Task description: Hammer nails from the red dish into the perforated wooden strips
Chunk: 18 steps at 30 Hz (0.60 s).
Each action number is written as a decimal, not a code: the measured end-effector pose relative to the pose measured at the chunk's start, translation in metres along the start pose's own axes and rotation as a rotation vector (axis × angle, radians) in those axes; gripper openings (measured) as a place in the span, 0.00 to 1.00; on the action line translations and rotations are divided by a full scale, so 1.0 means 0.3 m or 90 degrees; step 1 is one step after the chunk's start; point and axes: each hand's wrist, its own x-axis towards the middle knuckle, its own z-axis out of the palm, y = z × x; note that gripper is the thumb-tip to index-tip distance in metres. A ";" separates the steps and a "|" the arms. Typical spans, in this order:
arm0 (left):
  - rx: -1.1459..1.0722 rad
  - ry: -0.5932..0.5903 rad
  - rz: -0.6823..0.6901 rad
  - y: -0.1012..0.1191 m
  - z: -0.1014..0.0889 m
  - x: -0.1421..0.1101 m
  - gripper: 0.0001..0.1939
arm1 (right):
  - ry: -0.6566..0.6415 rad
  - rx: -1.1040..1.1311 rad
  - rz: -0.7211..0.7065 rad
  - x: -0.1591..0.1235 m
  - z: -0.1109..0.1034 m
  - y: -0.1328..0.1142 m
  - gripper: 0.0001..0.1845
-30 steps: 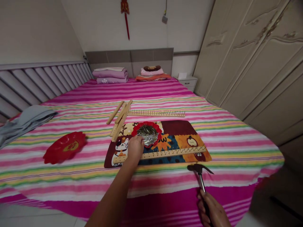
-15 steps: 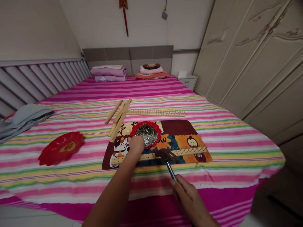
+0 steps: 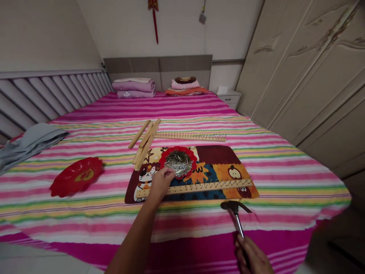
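My left hand [image 3: 162, 182] is at the near left edge of a red scalloped plate [image 3: 195, 156] full of nails [image 3: 179, 159]. Its thumb and fingers are pinched together; anything between them is too small to make out. Under that hand runs a wooden strip [image 3: 176, 189] with pre-drilled holes, lying across a patterned mat [image 3: 216, 154]. Nails stand in the strip's right part, while holes show at its left. My right hand [image 3: 253, 255] grips a claw hammer [image 3: 235, 207] by the handle, with its head just off the mat's near edge.
Another wooden strip [image 3: 191, 136] with a row of upright nails lies beyond the mat. Several bare strips [image 3: 148, 140] are piled left of it. A second red plate [image 3: 68, 180] and a grey cloth [image 3: 34, 140] rest on the striped bedspread. Folded bedding [image 3: 134, 87] sits by the headboard.
The hammer has moved right and toward me, off the wooden strip. My left hand has drawn slightly back from the nails to the plate's near edge.
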 end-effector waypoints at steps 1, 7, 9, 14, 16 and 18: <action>-0.089 -0.012 -0.030 -0.010 0.001 -0.019 0.07 | -0.003 -0.005 -0.004 0.004 0.003 -0.004 0.23; -0.373 -0.074 -0.137 -0.058 0.028 -0.097 0.18 | -0.013 -0.020 -0.009 0.005 0.007 -0.014 0.22; -0.377 -0.062 -0.126 -0.068 0.026 -0.104 0.18 | -0.015 -0.019 -0.013 0.003 0.008 -0.014 0.22; -0.369 -0.083 -0.171 -0.075 0.003 -0.103 0.14 | -0.023 -0.017 -0.022 0.000 0.012 -0.019 0.21; -0.370 -0.089 -0.184 -0.074 -0.002 -0.103 0.15 | -0.024 -0.017 -0.022 0.000 0.013 -0.021 0.21; -0.362 -0.094 -0.187 -0.075 -0.003 -0.104 0.16 | -0.023 -0.016 -0.019 -0.001 0.014 -0.022 0.21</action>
